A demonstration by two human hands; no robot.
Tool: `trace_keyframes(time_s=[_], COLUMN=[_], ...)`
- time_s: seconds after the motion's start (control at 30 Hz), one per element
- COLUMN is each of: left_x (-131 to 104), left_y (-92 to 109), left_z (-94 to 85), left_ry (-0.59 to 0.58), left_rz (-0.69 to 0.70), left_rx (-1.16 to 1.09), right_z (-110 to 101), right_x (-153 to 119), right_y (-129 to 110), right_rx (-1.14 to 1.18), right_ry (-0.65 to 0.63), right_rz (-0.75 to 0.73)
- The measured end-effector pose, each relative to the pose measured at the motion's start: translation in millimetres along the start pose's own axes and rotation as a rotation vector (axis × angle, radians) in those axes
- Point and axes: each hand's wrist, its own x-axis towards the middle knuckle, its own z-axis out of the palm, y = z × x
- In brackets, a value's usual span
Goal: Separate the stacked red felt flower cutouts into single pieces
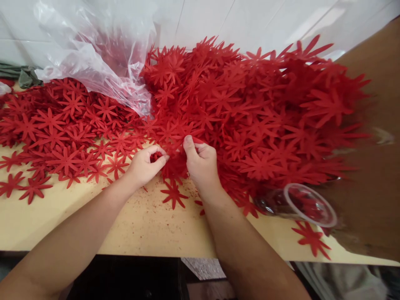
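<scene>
The left hand (pixel 146 165) has its thumb and index fingers closed, the tips meeting just above the pale yellow worktop (pixel 150 233); whether anything is held between them cannot be told. Beside it, the right hand (pixel 201 164) has its fingers closed, gripping a red petal (pixel 198 140) between thumb and curled index. Both hands are at the near edge of a large heap of thin, red, flower-shaped pieces (pixel 223 100), which spreads along the worktop and rises higher on the right. A crumpled clear plastic bag (pixel 108 68) lies over the heap on the left. On the right, a clear plastic cup (pixel 279 202) lies tipped over near a brown panel (pixel 371 175), with one loose red piece (pixel 311 238) just below it
</scene>
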Motion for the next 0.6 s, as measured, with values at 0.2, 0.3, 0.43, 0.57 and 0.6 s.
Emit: trace_keyframes(time_s=[0.2,0.3,0.43,0.57,0.6], left_x=[-0.3,-0.5,0.5,1.8,1.9], left_y=[0.9,-0.2,-0.7,-0.4,-0.4], left_z=[-0.6,-0.4,0.0,-0.1,-0.3], left_ry=[0.013,0.014,0.024,0.037,0.041], left_rz=[-0.009,-0.006,-0.015,-0.024,-0.026], left_rx=[0.004,0.000,-0.031,-0.049,-0.053], right_z=[1.5,0.4,-3.7,-5.8,-5.4], right_x=[4.7,5.3,3.2,3.8,4.6], right_y=[2.0,-0.9,-5.4,-3.2,-1.7], right_rx=[0.041,0.031,-0.007,-0.025,-0.018], right_ry=[0.148,0.205,0.177,0.222,0.226], right_rz=[-0.118,-0.099,-0.021,-0.010,-0.016])
